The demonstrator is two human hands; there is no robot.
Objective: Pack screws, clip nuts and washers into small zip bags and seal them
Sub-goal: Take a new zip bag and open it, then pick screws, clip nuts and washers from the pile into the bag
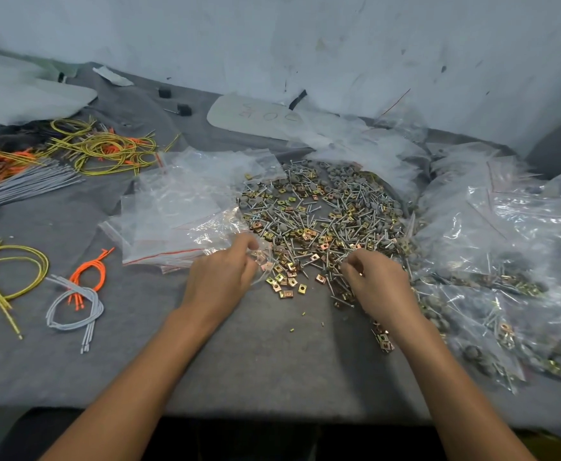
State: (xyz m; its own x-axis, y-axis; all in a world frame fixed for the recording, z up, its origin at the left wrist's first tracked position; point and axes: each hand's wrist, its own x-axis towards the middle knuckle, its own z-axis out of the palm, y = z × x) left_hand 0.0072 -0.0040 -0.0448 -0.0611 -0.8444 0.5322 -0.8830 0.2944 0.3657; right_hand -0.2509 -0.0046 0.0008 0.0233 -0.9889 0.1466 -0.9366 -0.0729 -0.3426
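A big loose heap of silver screws, brass clip nuts and grey washers [322,221] covers the middle of the grey cloth. My left hand [220,277] holds a small clear zip bag [262,261] at the heap's near left edge. My right hand [377,277] has its fingers curled over screws at the heap's near right edge, pinching some of them. A stack of empty zip bags [185,207] with red seal strips lies left of the heap. Filled bags [492,271] pile up on the right.
Bundles of yellow, orange and grey cords [72,294] lie at the left, more at the far left [72,151]. A white card [255,114] and small black blocks [184,109] sit near the wall. The table's front edge [272,417] runs below my forearms.
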